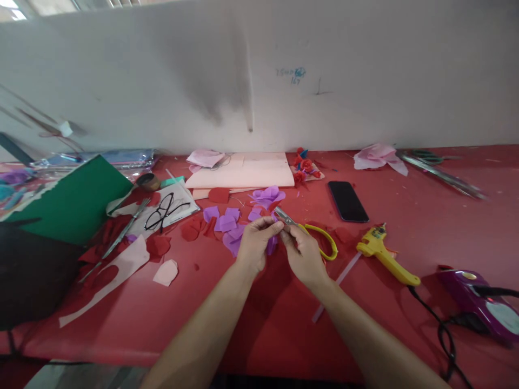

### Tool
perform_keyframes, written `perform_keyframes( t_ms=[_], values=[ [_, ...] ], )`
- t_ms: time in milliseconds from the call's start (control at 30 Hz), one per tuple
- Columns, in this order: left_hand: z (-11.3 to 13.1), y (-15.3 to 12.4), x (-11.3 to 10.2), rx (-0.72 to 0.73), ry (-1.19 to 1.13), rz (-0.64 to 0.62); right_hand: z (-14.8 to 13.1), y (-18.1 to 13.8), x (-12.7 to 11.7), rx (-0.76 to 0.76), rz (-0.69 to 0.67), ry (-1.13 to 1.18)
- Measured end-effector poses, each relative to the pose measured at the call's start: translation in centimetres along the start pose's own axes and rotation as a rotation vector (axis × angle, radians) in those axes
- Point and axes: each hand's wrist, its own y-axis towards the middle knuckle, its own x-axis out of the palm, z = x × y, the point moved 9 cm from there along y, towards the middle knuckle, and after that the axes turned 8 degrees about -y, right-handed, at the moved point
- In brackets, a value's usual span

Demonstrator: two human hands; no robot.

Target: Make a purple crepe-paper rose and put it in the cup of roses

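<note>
White wall point(162, 70) backs red table point(438, 227); left hand point(258, 242) and right hand point(302, 254) pinch something indistinct point(283, 229).

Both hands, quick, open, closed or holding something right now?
Left hand: closed in a pinch; anything held is too small to tell.
Right hand: closed, close beside the left; anything held cannot be made out.
</note>
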Motion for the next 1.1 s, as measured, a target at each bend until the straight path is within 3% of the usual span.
perform_keyframes(
  t_ms=[133,233,400,633,900,1100],
  values=[
    [-0.3,0.0,0.9,-0.125,-0.015,-0.097,1.8,0.1,0.7,0.198,-0.042,0.317],
    [-0.2,0.2,0.5,-0.137,-0.030,-0.069,2.2,0.0,1.4,0.243,-0.094,0.429],
    [0.1,0.4,-0.6,-0.080,-0.066,0.016,1.6,0.1,1.0,0.121,-0.089,0.193],
    [0.2,0.2,-0.1,-0.033,-0.036,-0.024,-0.4,-0.1,-0.2,-0.119,0.023,-0.233],
    [-0.3,0.1,0.7,-0.142,0.021,-0.126,0.6,0.2,0.3,-0.028,-0.023,-0.069],
    [0.1,0.2,0.1,-0.112,0.032,-0.075,0.8,0.0,0.8,-0.049,-0.056,-0.129]
  ],
)
